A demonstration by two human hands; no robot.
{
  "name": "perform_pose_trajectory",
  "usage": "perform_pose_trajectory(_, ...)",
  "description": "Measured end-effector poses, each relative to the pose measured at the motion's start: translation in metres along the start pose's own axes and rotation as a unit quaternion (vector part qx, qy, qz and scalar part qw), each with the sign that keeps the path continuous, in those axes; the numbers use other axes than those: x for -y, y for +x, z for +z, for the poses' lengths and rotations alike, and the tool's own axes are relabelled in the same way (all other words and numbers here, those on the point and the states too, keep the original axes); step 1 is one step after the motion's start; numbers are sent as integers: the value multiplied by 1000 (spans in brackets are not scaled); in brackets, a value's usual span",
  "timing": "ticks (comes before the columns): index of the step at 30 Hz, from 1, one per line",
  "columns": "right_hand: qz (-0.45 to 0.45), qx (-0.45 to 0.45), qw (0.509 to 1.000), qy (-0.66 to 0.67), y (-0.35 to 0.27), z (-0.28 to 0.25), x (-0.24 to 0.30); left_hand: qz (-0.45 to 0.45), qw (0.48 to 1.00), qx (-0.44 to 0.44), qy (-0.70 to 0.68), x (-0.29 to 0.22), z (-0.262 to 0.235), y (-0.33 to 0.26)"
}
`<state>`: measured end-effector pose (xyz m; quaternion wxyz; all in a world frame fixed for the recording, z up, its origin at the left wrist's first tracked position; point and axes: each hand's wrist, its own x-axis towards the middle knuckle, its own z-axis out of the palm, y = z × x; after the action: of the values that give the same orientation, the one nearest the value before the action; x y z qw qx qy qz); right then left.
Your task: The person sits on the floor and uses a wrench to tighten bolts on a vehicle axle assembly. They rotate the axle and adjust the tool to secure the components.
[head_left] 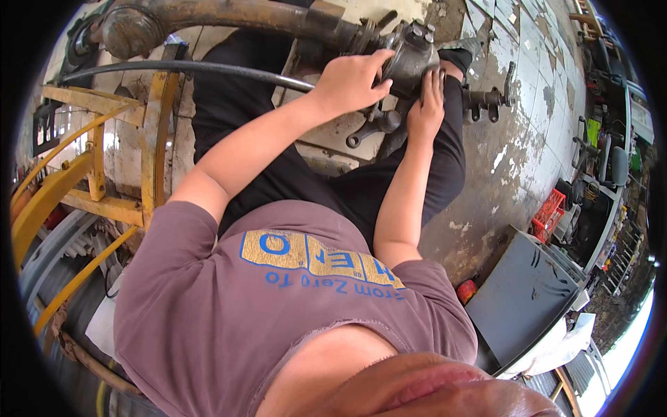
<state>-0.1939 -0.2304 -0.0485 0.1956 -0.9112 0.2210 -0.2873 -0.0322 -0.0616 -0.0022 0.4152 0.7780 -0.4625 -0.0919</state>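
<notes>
A dark, greasy metal housing [411,54] with bolt heads on its top lies at the end of a thick rusty axle-like tube [260,14], between my legs. My left hand [353,82] rests against its left side, thumb and index finger spread apart. On the near right side, my right hand [426,110] lies with its fingers stretched out and pressed flat to the metal. Just below the housing, a short arm with a ring-shaped end [368,131] sticks out between my hands. Neither hand grips a loose tool or part that I can see.
A long thin dark rod [187,67] runs below the tube. The yellow metal frame [156,132] stands close on my left. Right of my leg is a bracketed metal piece [486,99]. Further right are a red crate [549,214], a grey cabinet [521,295] and cluttered tools.
</notes>
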Motion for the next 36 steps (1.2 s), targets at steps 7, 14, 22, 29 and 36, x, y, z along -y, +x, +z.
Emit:
perform_pose_trajectory(7,25,13,999,22,16,-3,4,-8,1000,15,-4,3,-2,4)
perform_pose_trajectory(14,32,19,999,7,21,-12,15,7,1000,-15,1,3,0,2)
perform_pose_trajectory(22,16,6,1000,18,26,-15,17,-5,1000,2,-11,1,-2,4)
perform_pose_trajectory(29,11,-8,1000,1,6,0,6,-8,1000,19,-14,3,-3,5)
perform_pose_trajectory(36,16,-13,1000,5,-13,6,5,-9,1000,20,-5,3,-1,2)
